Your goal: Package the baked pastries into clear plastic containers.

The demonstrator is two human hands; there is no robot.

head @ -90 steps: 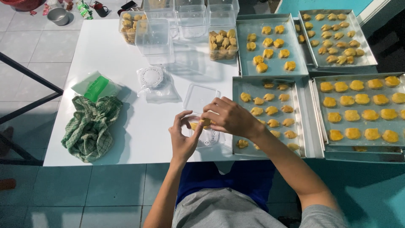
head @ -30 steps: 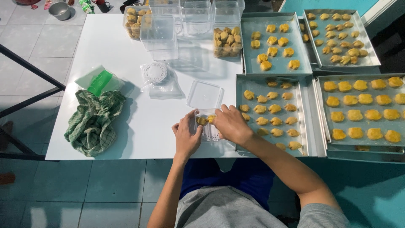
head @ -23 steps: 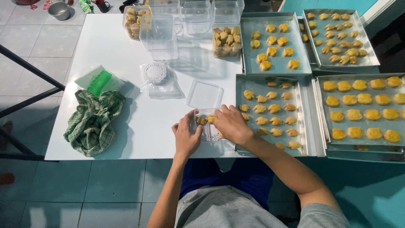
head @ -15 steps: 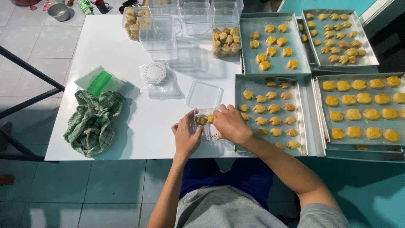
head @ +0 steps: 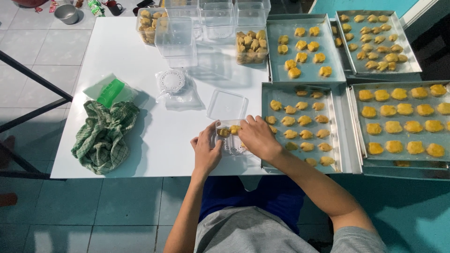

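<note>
Both hands work at a small clear plastic box [head: 230, 139] that stands on the white counter [head: 154, 126], close to its front edge and just beside the nearest baking tray [head: 300, 89]. The left hand [head: 206, 152] is curled against the left wall of the box and steadies it. The right hand [head: 255, 137] lies over the right side of the box, and its fingers bend down into it, at a golden cookie [head: 234, 129]; a white paper doily shows under them. I cannot tell if this grip is closed on the cookie or only touches it, because the fingers hide the contact. The clear lid [head: 227, 105] lies flat just behind the box.

I think the risks are these. The box is light and near the counter's edge, so a strong push from the right hand could slide it toward the person's lap if the left hand relaxes. The cookies look crumbly, and too much pressure may break one. The right forearm passes over the tray's corner and could brush the cookies there. Well apart on the left lies a green checked cloth [head: 103, 136].
</note>
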